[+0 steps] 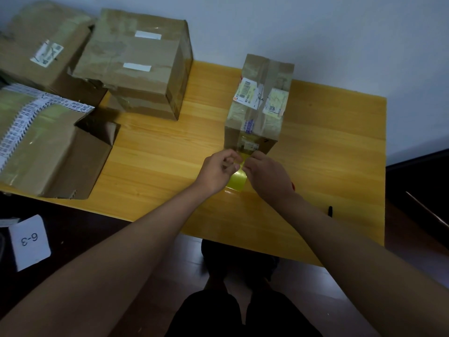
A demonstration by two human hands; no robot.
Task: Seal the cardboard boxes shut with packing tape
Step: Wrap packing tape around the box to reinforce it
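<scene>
Hands on tape; card "6-3"

Wooden table: yellow-orange top, plank grain visible, far edge set against the wall. Wall: plain, pale grey-blue, unmarked. Floor: light grey beneath the table's near edge. Dark furniture stands at the right of the table; its type cannot be determined. Dark surface adjoins the table at the lower left. Lighting dim and even.

Parcel-packing room, labelled cardboard boxes on wooden table, plain wall
</scene>
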